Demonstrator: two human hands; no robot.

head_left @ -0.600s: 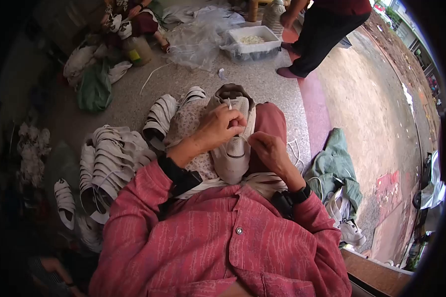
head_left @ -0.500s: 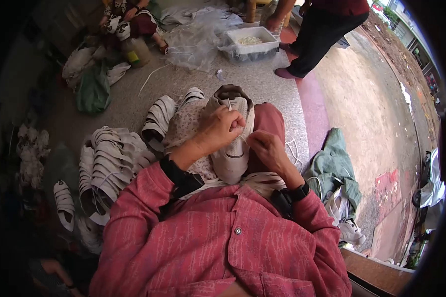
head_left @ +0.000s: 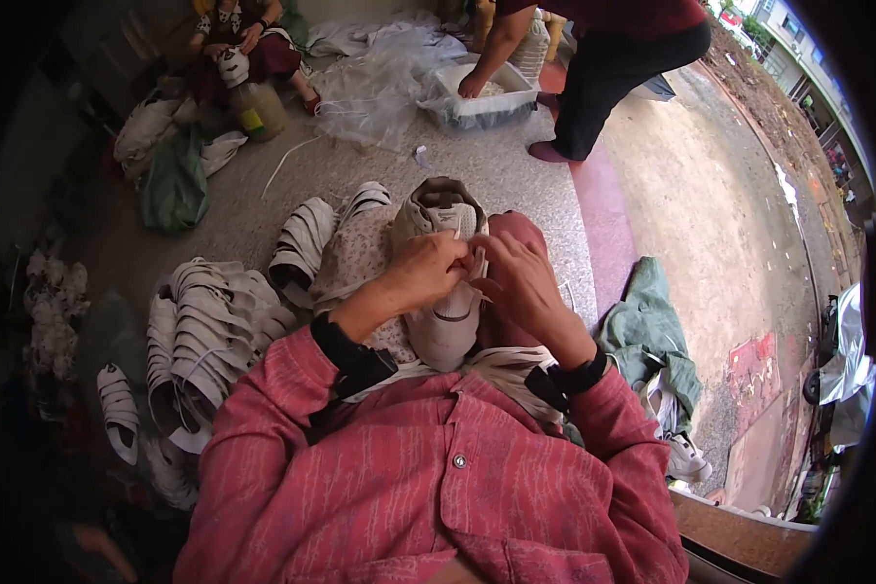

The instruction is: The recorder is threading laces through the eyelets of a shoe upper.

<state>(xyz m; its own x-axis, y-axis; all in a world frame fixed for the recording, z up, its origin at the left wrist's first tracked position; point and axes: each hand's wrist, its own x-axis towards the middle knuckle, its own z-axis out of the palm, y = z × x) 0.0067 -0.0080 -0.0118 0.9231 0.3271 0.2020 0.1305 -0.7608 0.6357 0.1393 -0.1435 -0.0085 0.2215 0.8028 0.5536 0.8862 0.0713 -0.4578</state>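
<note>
A pale beige and white sneaker [head_left: 445, 336] rests on my lap, toe toward me and its dark-lined collar away. Bent over its left side, my left hand [head_left: 426, 273] has thumb and fingers pinched together on a thin white shoelace [head_left: 456, 235] near the tongue. My right hand [head_left: 524, 280] meets it from the right, with bent fingertips at the eyelet edge. A bit of white lace shows between the two hands. The exact grip of the right fingertips is partly hidden. A floral cloth [head_left: 353, 261] covers my left thigh under the shoe.
Stacked white shoe uppers [head_left: 204, 336] lie at my left, with more uppers [head_left: 307, 243] ahead of them. A green bag [head_left: 652, 326] and sneakers sit right. Farther off, a co-worker's hand [head_left: 471, 86] reaches into a white tub [head_left: 445, 95]; another person sits holding a shoe [head_left: 233, 66].
My right hand has moved up and inward to the eyelet edge, beside the left hand. The left hand has dropped slightly lower. The standing co-worker has bent and reached into the tub.
</note>
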